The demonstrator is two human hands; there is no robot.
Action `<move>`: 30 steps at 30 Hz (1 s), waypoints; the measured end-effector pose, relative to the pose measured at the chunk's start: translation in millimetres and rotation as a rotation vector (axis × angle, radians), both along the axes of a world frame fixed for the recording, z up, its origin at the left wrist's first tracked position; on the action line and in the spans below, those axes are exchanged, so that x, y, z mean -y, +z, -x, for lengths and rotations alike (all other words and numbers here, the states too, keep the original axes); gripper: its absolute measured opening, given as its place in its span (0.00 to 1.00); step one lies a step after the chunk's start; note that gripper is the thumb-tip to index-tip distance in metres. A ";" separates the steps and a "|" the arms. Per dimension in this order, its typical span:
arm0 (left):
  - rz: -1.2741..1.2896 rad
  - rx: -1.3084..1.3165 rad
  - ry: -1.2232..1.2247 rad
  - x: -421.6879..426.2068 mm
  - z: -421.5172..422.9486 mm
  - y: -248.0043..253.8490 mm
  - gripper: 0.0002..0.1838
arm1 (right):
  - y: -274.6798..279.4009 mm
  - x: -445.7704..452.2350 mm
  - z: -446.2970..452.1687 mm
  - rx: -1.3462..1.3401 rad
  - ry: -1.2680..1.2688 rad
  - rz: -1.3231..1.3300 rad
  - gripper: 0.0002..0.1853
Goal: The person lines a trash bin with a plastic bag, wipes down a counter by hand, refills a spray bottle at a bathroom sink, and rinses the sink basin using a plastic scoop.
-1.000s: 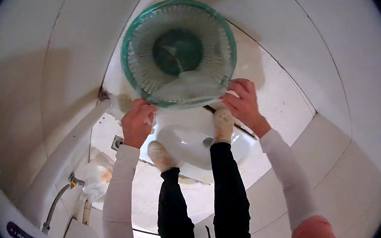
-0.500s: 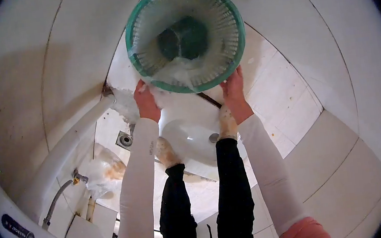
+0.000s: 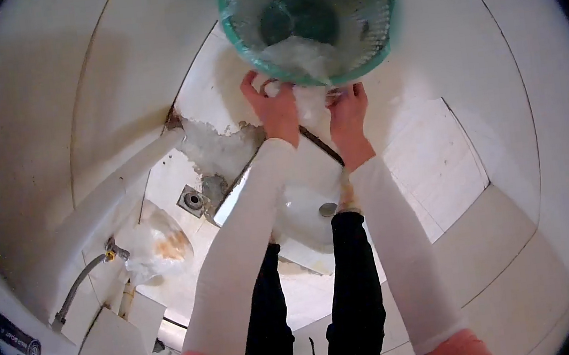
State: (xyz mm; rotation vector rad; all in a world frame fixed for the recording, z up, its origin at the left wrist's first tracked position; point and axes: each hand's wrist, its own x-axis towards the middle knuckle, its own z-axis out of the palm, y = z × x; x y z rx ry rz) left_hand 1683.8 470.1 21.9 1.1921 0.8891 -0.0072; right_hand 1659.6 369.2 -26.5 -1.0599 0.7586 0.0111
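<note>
A green round waste basket [image 3: 235, 37] with slatted sides stands at the top of the view, its far rim cut off. A clear plastic bag [image 3: 302, 55] lines it and hangs loosely over the near rim. My left hand [image 3: 272, 107] is just below the rim, with curled fingers gripping the bag's edge. To its right, my right hand [image 3: 350, 115] pinches the same loose plastic below the rim. Parts of the fingertips are hidden by the crumpled film.
Below my arms, a white ceramic squat basin [image 3: 302, 210] lies between my legs. Left of it are a floor drain [image 3: 192, 200], a white pipe [image 3: 110, 187], a valve with a braided hose [image 3: 86, 284] and a clear bag with brown stains [image 3: 166, 243]. Tiled walls surround the corner.
The basket has shifted up and to the right in view. Both hands have moved from the basket's sides toward the middle of its near rim, onto the plastic.
</note>
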 end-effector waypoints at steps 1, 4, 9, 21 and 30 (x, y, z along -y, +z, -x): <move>-0.155 0.007 0.017 7.1 -0.7 -1.9 0.21 | 11.8 -8.8 -0.6 -0.076 -0.012 0.048 0.12; -0.549 0.020 -0.242 13.7 16.0 -36.3 0.21 | 20.8 -27.8 0.5 0.129 -0.123 0.156 0.08; -0.355 -0.071 -0.425 7.7 19.7 -26.3 0.26 | 3.4 -18.5 16.5 0.062 0.038 0.224 0.07; -0.271 0.004 -0.459 3.4 11.8 -11.5 0.16 | -8.5 -11.0 28.7 -0.012 0.223 -0.226 0.12; -0.518 0.102 -0.372 8.6 16.3 -22.7 0.13 | -17.6 -0.4 30.9 0.006 0.219 -0.306 0.16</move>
